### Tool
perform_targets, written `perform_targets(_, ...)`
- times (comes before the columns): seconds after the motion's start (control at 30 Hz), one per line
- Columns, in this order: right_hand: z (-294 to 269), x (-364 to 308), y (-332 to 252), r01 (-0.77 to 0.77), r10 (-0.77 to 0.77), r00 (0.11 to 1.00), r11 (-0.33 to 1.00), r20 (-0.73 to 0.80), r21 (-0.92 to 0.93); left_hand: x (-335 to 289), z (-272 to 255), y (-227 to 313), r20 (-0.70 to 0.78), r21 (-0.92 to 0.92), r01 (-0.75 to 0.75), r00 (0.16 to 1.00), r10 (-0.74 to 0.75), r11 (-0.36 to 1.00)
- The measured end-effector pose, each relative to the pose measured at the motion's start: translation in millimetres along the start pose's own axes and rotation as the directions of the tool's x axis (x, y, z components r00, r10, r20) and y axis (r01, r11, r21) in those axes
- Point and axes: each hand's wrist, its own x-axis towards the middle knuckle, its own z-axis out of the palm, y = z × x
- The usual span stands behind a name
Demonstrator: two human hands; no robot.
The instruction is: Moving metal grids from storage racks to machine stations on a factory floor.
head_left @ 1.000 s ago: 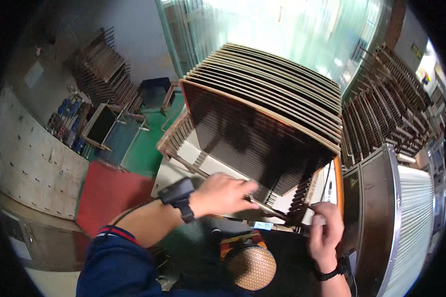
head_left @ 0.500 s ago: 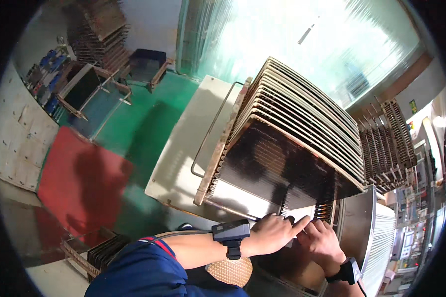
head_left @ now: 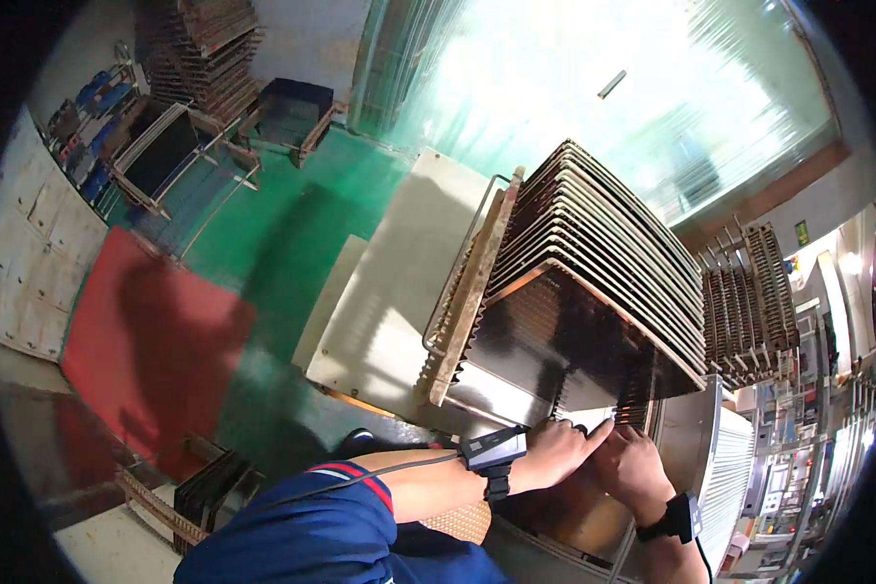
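Observation:
A slotted rack (head_left: 479, 282) holds a row of thin dark panels with pale edges, and the nearest dark panel (head_left: 584, 326) faces me. Just below that panel, my left hand (head_left: 558, 455) is closed, its index finger reaching toward my other hand. Close beside it, my right hand (head_left: 635, 472) is curled with its fingertips down. The two hands nearly meet near the toothed strips under the panel. Whatever lies between the fingers is hidden or too small to name.
The rack stands on a pale tabletop (head_left: 370, 302). A ribbed metal unit (head_left: 725, 487) stands at my right, and more slotted racks (head_left: 749, 302) lie beyond it. A red mat (head_left: 156, 350) covers part of the green floor. A woven stool seat (head_left: 462, 523) shows below my left forearm.
The rack and table appear shifted right and slightly down as the view moved. My left hand has moved slightly right, closer to my right hand, which stays by the toothed strips.

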Motion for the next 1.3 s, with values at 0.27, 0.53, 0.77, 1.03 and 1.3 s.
perform_targets(0.27,13,-21,4,-0.335,0.337,0.941,0.916,0.028,0.22,-30,-91,-3,-0.183,-0.138,-0.131,0.977,0.105,0.982)
perform_targets(0.53,75,-42,88,0.066,0.922,0.385,-0.06,0.03,0.996,-34,-182,-79,-0.346,-0.02,0.419,0.849,-0.4,0.908)
perform_targets(0.77,61,-51,96,0.096,0.835,0.536,0.089,-0.127,0.991,-19,-187,-61,-0.309,0.149,0.398,0.888,-0.34,0.905)
perform_targets(1.03,-38,-52,107,0.252,0.886,0.152,0.394,-0.438,0.884,58,-259,-17,-0.469,-0.681,-0.313,0.881,-0.066,0.662)
perform_targets(1.3,-40,-68,109,0.267,0.927,0.211,0.25,-0.31,0.931,69,-242,2,-0.483,-0.622,-0.387,0.874,0.055,0.681)
